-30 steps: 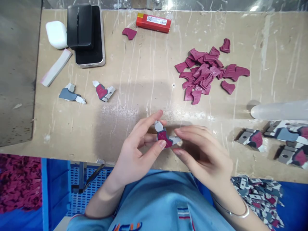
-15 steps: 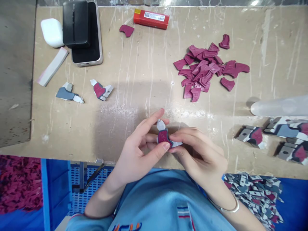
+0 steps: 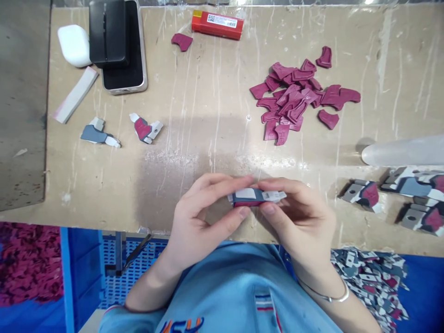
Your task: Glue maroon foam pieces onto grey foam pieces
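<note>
Near the table's front edge, a small grey, white and maroon part (image 3: 255,196) is held edge-on between both hands. My left hand (image 3: 204,217) grips its left end between thumb and fingers. At its right end, my right hand (image 3: 298,212) pinches it, and a pale tip sticks out over the fingers. Two similar parts lie at the left: one dark grey and white (image 3: 97,133), one with a maroon face (image 3: 143,129). A pile of maroon pieces (image 3: 293,99) lies beyond the hands, to the right.
At the back left are a black box (image 3: 108,34) on a phone, a white case (image 3: 74,45) and a pale strip (image 3: 75,95). A red box (image 3: 218,25) lies at the back. Assembled parts (image 3: 364,195) and a translucent tube (image 3: 402,151) are at right; filled bins stand below.
The held part has been turned from upright, maroon face up, to lying sideways with its edge up and its tip to the right. My right hand has shifted its grip.
</note>
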Action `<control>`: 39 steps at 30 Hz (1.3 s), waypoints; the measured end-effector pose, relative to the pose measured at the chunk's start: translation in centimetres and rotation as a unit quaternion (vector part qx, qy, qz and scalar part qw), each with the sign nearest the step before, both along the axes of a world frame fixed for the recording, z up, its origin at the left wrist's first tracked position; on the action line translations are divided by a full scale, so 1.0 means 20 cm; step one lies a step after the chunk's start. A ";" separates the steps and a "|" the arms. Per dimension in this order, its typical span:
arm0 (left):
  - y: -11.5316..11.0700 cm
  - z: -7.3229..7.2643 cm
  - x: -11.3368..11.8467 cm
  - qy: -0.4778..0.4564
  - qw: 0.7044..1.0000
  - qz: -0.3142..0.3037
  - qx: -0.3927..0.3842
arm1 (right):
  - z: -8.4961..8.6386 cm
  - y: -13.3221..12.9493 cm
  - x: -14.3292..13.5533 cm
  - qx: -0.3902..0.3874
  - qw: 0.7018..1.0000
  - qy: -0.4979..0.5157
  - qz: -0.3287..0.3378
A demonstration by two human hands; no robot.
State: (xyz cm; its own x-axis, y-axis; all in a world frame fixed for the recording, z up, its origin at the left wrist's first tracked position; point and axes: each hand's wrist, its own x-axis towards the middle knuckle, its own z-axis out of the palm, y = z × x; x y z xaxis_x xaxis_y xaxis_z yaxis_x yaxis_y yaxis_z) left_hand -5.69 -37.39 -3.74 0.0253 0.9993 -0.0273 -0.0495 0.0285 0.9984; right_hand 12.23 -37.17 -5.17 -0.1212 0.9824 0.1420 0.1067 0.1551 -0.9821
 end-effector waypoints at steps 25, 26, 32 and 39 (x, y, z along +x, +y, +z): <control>-0.02 -0.03 -0.04 0.205 0.962 -0.046 0.174 | 0.03 -0.01 -0.04 -0.097 0.992 0.051 -0.068; -0.03 -0.03 -0.05 0.237 0.948 -0.043 0.207 | 0.03 -0.01 -0.03 -0.103 0.992 0.055 -0.052; -0.03 -0.02 -0.07 0.270 0.930 -0.024 0.250 | 0.02 0.00 0.02 0.027 0.999 0.013 0.020; -0.02 0.00 -0.07 0.264 0.929 -0.063 0.253 | 0.02 0.00 0.04 0.151 0.988 -0.009 0.041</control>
State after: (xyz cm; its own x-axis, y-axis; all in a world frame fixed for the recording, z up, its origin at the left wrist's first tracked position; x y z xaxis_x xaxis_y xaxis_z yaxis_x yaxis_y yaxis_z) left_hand -7.05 -37.78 -3.76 0.2591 0.8776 0.4034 0.4218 -0.4786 0.7701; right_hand 13.08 -37.19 -4.82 -0.2043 0.8819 0.4249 0.0991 0.4504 -0.8873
